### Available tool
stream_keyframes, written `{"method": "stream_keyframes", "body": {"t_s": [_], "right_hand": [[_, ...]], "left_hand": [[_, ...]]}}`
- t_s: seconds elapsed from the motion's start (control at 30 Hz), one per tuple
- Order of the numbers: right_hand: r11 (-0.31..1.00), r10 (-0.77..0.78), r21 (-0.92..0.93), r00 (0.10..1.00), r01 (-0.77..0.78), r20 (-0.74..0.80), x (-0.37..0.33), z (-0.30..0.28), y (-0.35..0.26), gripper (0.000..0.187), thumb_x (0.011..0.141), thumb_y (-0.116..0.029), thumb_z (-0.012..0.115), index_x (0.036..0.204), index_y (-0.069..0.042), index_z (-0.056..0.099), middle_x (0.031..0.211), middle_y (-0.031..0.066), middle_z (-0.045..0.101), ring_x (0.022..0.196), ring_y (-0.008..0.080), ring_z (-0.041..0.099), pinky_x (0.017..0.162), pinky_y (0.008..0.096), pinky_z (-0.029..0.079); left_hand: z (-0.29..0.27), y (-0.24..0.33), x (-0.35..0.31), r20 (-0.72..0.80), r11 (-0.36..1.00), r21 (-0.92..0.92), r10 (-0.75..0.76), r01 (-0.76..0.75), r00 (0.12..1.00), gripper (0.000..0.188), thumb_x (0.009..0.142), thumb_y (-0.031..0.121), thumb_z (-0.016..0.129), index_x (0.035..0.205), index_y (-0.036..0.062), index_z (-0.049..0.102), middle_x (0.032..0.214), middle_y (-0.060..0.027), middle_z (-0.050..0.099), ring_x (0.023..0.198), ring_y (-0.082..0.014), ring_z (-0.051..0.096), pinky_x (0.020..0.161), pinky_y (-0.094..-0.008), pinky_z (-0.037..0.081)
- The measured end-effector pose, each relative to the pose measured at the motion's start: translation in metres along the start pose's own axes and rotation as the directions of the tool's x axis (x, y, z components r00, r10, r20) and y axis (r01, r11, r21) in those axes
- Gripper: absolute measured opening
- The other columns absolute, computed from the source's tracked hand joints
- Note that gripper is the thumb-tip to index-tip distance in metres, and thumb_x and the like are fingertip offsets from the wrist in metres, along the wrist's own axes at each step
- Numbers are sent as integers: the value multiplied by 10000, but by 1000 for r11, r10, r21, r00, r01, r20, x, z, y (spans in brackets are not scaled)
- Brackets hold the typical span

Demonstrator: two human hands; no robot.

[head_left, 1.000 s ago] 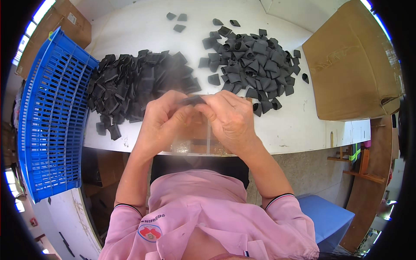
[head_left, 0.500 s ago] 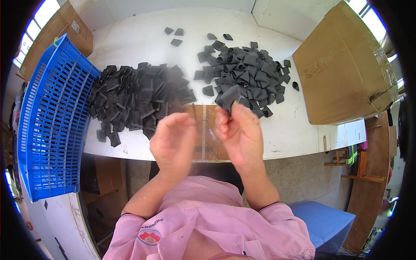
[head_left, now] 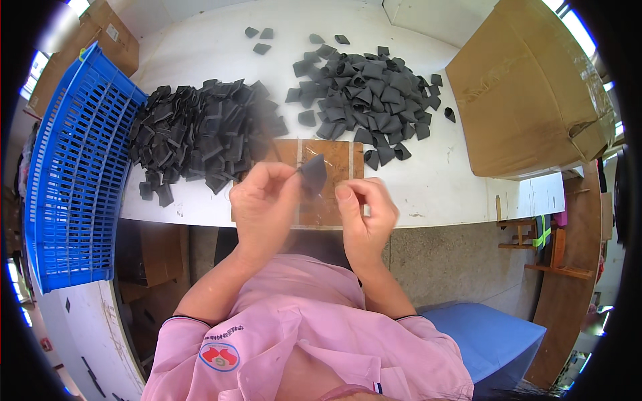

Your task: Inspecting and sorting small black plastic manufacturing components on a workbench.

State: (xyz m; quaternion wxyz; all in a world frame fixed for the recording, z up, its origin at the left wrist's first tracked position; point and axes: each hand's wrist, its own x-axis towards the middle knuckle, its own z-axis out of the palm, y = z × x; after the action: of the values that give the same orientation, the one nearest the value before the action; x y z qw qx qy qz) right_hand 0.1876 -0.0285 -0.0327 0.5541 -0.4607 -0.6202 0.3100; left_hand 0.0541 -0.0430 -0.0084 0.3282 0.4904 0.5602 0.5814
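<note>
In my left hand [head_left: 264, 200] a small dark grey folded fabric piece [head_left: 314, 175] is pinched between thumb and forefinger, its pointed corner upward. My right hand [head_left: 368, 217] is closed just to the right of the piece, apart from it, thumb tip against the curled forefinger; whether anything tiny sits in that pinch cannot be seen. A thin dark strip [head_left: 276, 151] shows blurred above my left fingers. Both hands are over a brown board [head_left: 344, 160] at the table's front edge. Beyond my left hand lies a dense pile of flat dark pieces [head_left: 200, 134]; beyond my right, a heap of opened, cupped ones [head_left: 374, 93].
A blue plastic basket [head_left: 73, 174] leans at the left, before a cardboard box [head_left: 110, 40]. A large cardboard box [head_left: 525, 93] stands on the right of the white table [head_left: 441, 200]. Several loose pieces lie toward the back. A blue stool-like block [head_left: 481, 334] is at lower right.
The dark piece that was in my right hand is now in my left. My right hand has drawn down and curled its fingers. The whole view has shifted slightly.
</note>
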Motion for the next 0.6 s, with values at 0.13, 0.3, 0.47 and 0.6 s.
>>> {"method": "stream_keyframes", "body": {"t_s": [0.13, 0.3, 0.47, 0.6], "right_hand": [[982, -154, 121, 986, 146, 57, 3, -1, -10, 177, 690, 0, 687, 835, -7, 587, 761, 62, 560, 609, 119, 551, 496, 227, 439], [955, -288, -58, 957, 290, 43, -3, 2, 4, 182, 643, 70, 632, 800, 10, 564, 694, 83, 528, 564, 162, 552, 456, 253, 441], [623, -687, -475, 725, 622, 50, -1, 14, 28, 168, 613, 26, 619, 753, 10, 527, 691, 79, 514, 555, 223, 534, 453, 293, 436], [653, -612, -419, 765, 631, 199, -10, 15, 40, 128, 672, -8, 598, 778, -18, 527, 677, 91, 516, 551, 219, 539, 460, 317, 427]], "left_hand": [[3, 2, -5, 77, 996, -58, -58, 63, 995, 55, 823, 26, 578, 827, -20, 547, 705, -28, 582, 599, -51, 542, 553, -173, 456], [7, -7, -13, 79, 944, 265, 181, -195, 980, 68, 736, -16, 610, 771, -1, 553, 647, -54, 595, 562, -85, 572, 505, -213, 444], [9, -16, -22, 150, 675, 553, 495, -488, 856, 148, 667, -89, 579, 757, 15, 524, 610, -107, 520, 473, -220, 520, 431, -293, 407], [3, -34, -28, 180, 773, 485, 370, -409, 911, 178, 699, -60, 578, 854, 5, 516, 649, -117, 542, 545, -240, 554, 486, -310, 435]]}}
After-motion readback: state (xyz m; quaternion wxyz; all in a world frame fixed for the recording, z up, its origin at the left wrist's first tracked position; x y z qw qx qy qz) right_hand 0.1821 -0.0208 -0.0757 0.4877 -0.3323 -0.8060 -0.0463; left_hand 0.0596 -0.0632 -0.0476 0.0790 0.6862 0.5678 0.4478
